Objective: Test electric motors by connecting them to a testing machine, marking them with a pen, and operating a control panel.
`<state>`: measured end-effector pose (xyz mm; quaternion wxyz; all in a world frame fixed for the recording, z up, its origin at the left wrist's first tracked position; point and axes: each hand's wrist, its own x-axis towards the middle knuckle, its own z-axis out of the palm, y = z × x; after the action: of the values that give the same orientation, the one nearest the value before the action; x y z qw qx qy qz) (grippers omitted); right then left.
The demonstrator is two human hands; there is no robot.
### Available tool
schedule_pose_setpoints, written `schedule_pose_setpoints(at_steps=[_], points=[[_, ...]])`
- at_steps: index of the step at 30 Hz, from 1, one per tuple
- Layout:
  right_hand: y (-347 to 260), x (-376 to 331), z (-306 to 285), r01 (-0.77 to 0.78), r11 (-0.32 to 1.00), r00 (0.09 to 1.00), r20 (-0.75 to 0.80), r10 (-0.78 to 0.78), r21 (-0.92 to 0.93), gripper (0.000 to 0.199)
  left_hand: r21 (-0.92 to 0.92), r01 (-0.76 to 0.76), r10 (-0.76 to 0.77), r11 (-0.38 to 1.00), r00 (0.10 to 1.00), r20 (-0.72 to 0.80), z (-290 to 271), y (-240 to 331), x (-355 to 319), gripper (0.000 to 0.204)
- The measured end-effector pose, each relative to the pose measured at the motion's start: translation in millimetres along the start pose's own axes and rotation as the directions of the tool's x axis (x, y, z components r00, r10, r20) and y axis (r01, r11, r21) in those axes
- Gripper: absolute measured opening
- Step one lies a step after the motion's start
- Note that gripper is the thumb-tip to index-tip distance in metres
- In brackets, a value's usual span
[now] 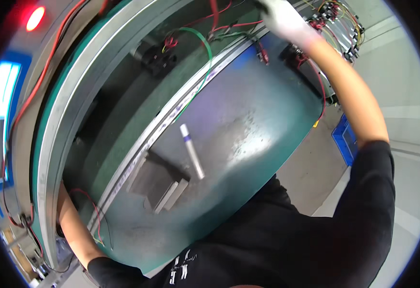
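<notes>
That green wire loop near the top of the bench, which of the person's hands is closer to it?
Right. The right hand, in a white glove, reaches among the wires just beside the green wire loop. The left hand is hidden under the bench edge, far down at the lower left.

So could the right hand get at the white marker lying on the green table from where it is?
Probably yes. The right hand is up among the wires at the far edge, and the white marker lies alone on the green table, with nothing covering it.

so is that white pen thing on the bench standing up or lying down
Lying down. The white marker lies flat on the dark worktop, its full length against the surface, beside the grey metal blocks. Neither hand touches it.
</notes>
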<state>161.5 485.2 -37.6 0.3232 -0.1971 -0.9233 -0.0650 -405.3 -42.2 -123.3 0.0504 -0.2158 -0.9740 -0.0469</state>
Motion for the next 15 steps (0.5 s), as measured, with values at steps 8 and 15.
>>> schedule_pose_setpoints(at_steps=[8, 15], points=[[189.5, 83.6, 144.3, -0.398, 0.866, 0.75, 0.436, 0.497, -0.303, 0.035, 0.35, 0.062, -0.082, 0.935, 0.996, 0.042, -18.1, 70.7, -2.5, 0.047], [225.0, 104.1, 134.5, -0.491, 0.84, 0.641, 0.558, 0.527, -0.229, 0.055, 0.411, 0.027, -0.048, 0.911, 0.998, 0.041, -42.5, 79.7, -35.1, 0.05]])
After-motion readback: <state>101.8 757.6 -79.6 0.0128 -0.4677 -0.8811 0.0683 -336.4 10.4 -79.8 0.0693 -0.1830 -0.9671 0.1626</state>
